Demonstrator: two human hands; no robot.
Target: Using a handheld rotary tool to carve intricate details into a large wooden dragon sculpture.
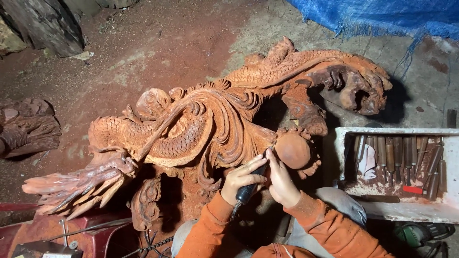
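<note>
Item: workshop floor [158, 43], bare concrete, lying dusted with red-brown wood powder; a frayed blue tarpaulin [382, 16] is hanging in at the upper right, and dark rough timber [45, 24] is resting at the upper left. Item: 1 large reddish wood carving [201, 124], lying across the floor with its long axis running from lower left, where pointed fin-like spikes are fanning out, up to the right, where a gnarled hollowed end is curling; scaled bodies, swirling tendrils and 1 smooth round ball [292, 150] are showing in raised relief, all coated in fine orange dust. Item: 1 black corded rotary tool [251, 184], sitting at the near edge of the carving beside the ball, its long axis sloping from the cable at lower left up to the tip at upper right, pointing into the crevice left of the ball. The left hand [241, 179] is wrapping closed around its barrel; the right hand [282, 181] is curling narrow, fingertips bracing on the tool's nose and the ball. Item: 1 white open tray [444, 167] at right, holding a row of chisels [397, 155].
</note>
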